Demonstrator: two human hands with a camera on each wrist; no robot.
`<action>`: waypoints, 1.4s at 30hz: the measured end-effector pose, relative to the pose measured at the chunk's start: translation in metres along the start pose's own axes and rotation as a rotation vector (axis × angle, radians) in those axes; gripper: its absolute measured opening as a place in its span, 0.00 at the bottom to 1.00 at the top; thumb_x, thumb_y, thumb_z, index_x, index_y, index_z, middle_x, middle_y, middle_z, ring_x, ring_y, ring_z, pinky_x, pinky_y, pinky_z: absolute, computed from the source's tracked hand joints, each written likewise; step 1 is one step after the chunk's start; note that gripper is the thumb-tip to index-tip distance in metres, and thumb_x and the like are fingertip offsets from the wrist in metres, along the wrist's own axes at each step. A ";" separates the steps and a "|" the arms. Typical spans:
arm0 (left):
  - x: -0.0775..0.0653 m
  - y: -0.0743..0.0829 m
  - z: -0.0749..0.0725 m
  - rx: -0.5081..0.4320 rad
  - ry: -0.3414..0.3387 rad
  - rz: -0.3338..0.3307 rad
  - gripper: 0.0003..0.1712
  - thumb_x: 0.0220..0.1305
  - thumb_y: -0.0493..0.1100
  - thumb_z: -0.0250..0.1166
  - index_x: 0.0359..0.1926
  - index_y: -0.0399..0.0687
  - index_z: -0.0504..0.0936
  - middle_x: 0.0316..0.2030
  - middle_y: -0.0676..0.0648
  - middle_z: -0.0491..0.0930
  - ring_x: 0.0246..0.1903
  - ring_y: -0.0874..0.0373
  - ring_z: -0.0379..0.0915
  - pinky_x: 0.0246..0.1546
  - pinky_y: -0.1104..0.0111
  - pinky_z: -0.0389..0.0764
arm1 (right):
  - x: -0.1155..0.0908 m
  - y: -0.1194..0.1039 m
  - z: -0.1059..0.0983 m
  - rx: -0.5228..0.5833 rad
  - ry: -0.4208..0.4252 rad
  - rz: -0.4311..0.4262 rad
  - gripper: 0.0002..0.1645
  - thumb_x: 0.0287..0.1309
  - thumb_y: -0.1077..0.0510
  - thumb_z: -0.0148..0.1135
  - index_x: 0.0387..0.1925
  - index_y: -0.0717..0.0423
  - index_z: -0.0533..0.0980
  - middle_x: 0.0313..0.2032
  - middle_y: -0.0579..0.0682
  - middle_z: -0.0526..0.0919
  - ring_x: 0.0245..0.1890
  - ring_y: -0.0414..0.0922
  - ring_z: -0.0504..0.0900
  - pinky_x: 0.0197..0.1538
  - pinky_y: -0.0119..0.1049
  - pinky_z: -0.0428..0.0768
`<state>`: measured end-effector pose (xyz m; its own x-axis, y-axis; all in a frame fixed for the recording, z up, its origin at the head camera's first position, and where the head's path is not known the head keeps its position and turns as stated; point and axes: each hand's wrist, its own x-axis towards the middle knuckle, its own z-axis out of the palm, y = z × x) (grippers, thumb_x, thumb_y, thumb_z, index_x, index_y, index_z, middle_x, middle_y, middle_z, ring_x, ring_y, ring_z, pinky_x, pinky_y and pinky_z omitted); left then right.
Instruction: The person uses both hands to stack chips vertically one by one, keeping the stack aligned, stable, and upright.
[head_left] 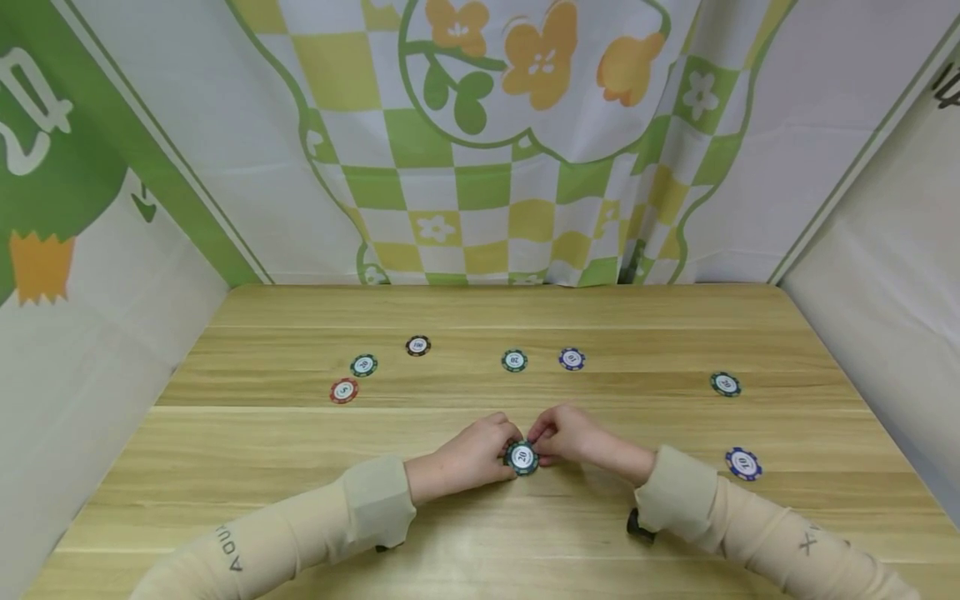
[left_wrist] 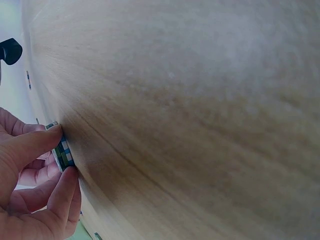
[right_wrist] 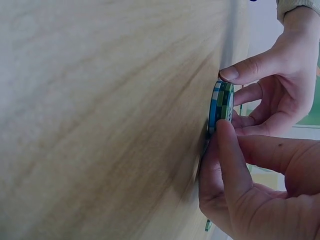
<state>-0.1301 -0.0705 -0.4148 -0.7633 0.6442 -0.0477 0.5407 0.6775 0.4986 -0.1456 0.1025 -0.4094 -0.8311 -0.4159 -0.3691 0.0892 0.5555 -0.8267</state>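
Observation:
Both hands meet at a small stack of poker chips, a green chip marked 20 (head_left: pixel 522 457) lying on top. Side-on in the right wrist view, a blue and white chip (right_wrist: pixel 214 107) shows beneath the green one, low against the table. My left hand (head_left: pixel 476 452) holds the stack's left side between thumb and fingers. From the right, my right hand (head_left: pixel 576 435) pinches the stack's edge with thumb and fingers. The left wrist view shows fingertips on the rim of the stack (left_wrist: pixel 64 152), its lower edge close to the wood.
On the wooden table (head_left: pixel 262 483), loose chips lie around: a red one (head_left: pixel 344 391), a black one (head_left: pixel 418 346), green ones such as one at right (head_left: pixel 726 384), and blue ones, including one near the right sleeve (head_left: pixel 743 463). A patterned curtain (head_left: pixel 487 200) hangs behind.

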 end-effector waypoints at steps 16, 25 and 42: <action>-0.001 0.001 0.000 0.009 -0.011 -0.024 0.19 0.45 0.39 0.71 0.40 0.38 0.78 0.33 0.50 0.72 0.29 0.65 0.64 0.31 0.77 0.70 | -0.006 -0.003 -0.007 -0.385 0.060 -0.231 0.07 0.43 0.72 0.59 0.29 0.64 0.78 0.26 0.51 0.80 0.26 0.39 0.74 0.31 0.29 0.74; -0.001 0.001 0.001 0.019 -0.017 -0.022 0.20 0.45 0.39 0.71 0.41 0.37 0.78 0.33 0.49 0.72 0.29 0.65 0.65 0.33 0.76 0.71 | -0.015 -0.001 -0.016 -0.697 0.100 -0.407 0.11 0.50 0.70 0.56 0.38 0.67 0.76 0.35 0.56 0.78 0.37 0.48 0.78 0.41 0.38 0.78; -0.001 0.003 0.001 0.015 -0.028 -0.044 0.23 0.45 0.41 0.72 0.43 0.36 0.78 0.35 0.49 0.73 0.33 0.63 0.68 0.36 0.76 0.73 | -0.028 0.022 -0.061 -0.917 0.169 -0.566 0.10 0.55 0.70 0.51 0.39 0.67 0.75 0.37 0.55 0.75 0.39 0.49 0.75 0.44 0.41 0.76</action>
<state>-0.1277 -0.0687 -0.4141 -0.7764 0.6234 -0.0929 0.5124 0.7101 0.4829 -0.1538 0.1710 -0.3913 -0.6935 -0.7153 0.0863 -0.7153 0.6691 -0.2015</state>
